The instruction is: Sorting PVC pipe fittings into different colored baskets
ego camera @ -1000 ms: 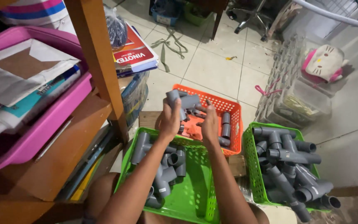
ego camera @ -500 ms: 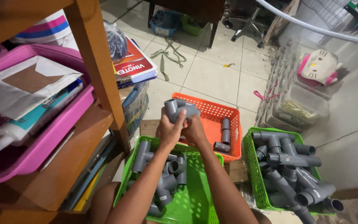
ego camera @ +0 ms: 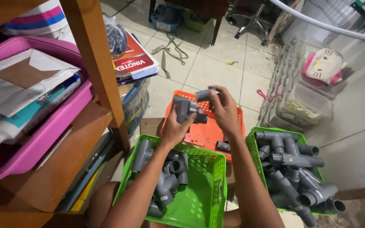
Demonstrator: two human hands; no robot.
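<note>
My left hand (ego camera: 175,128) grips a grey plastic pipe fitting (ego camera: 183,107), held up over the orange basket (ego camera: 229,126). My right hand (ego camera: 224,110) pinches a short grey pipe piece (ego camera: 205,94) just to the right of that fitting, the two parts touching or nearly so. Below my forearms sits a green basket (ego camera: 199,190) holding several grey pipe fittings on its left side. A second green basket (ego camera: 254,145) to the right is full of longer grey pipe assemblies (ego camera: 296,169).
A wooden shelf post (ego camera: 98,63) and a pink tray (ego camera: 43,139) with papers stand at the left. Books (ego camera: 134,59) lie on a lower shelf. A clear bin (ego camera: 305,105) with a white and pink plush, a wire rack and chair legs are on the tiled floor.
My hands rose from the orange basket with the fitting, then separated slightly; the right hand now holds a short pipe piece beside the fitting. The view shifted down a little.
</note>
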